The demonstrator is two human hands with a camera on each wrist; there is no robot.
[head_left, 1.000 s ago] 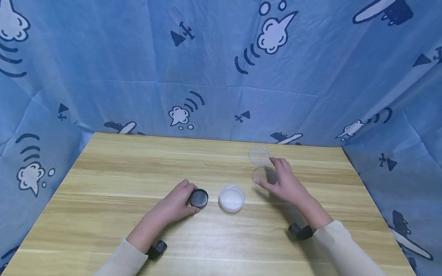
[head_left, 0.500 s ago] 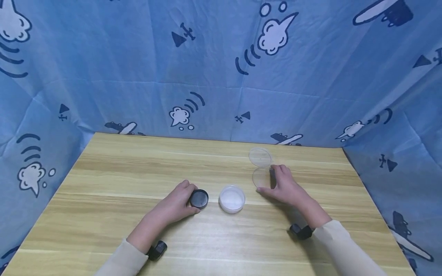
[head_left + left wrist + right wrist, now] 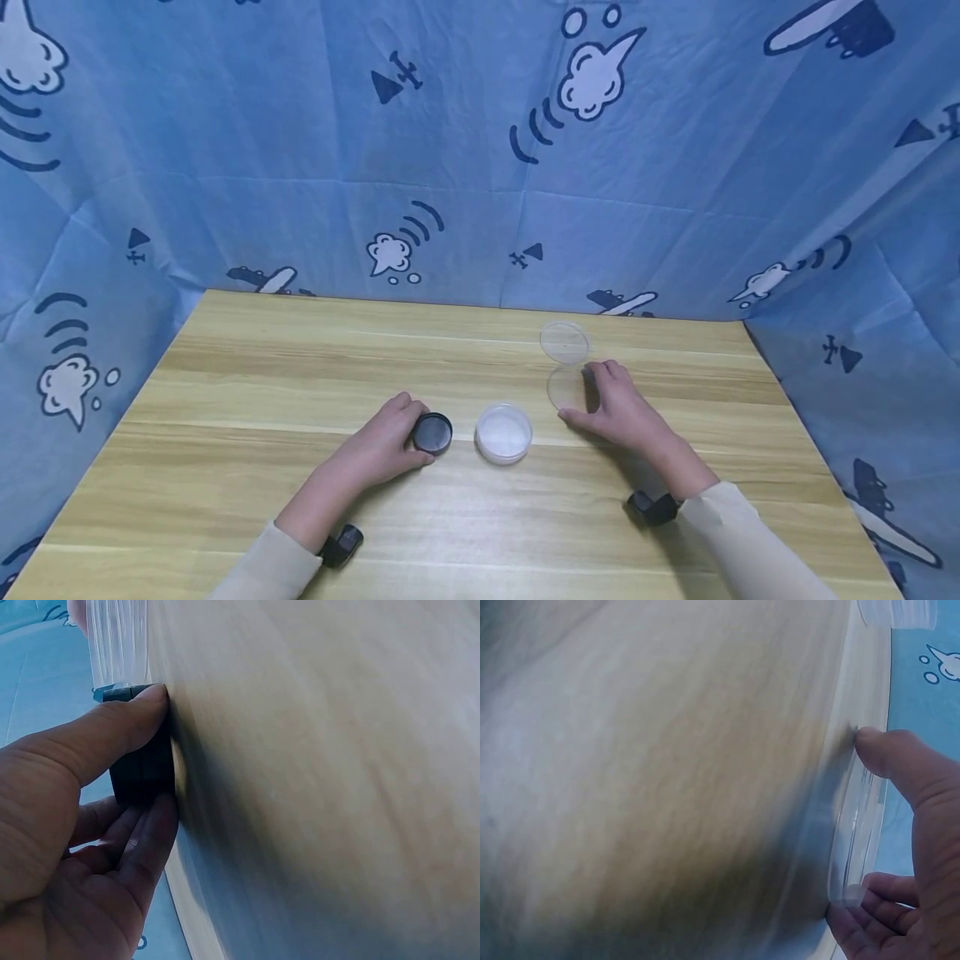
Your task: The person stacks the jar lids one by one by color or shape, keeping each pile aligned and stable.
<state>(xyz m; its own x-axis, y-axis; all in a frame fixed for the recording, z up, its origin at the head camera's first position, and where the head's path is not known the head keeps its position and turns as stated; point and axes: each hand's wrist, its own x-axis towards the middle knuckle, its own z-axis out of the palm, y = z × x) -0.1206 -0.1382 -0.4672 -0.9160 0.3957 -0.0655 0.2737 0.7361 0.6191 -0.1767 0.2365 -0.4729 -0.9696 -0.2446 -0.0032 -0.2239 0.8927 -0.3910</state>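
Note:
My left hand grips a small, round, black-rimmed container standing on the table, thumb on the near side and fingers on the far side. Its dark side wall shows between them in the left wrist view. To its right sits a clear round plastic dish, whitish and seemingly stacked. My right hand spans a thin, clear round lid lying flat. In the right wrist view, thumb and fingertips touch opposite edges of this lid. Just behind lies a second clear disc.
The wood-grain table ends at a blue printed curtain along the back and sides. A black wrist camera sits under the left wrist, another black camera under the right.
My right hand has come down and slightly nearer, its thumb and fingers closing in on the edges of the nearer clear lid. The left hand and black container stay where they were.

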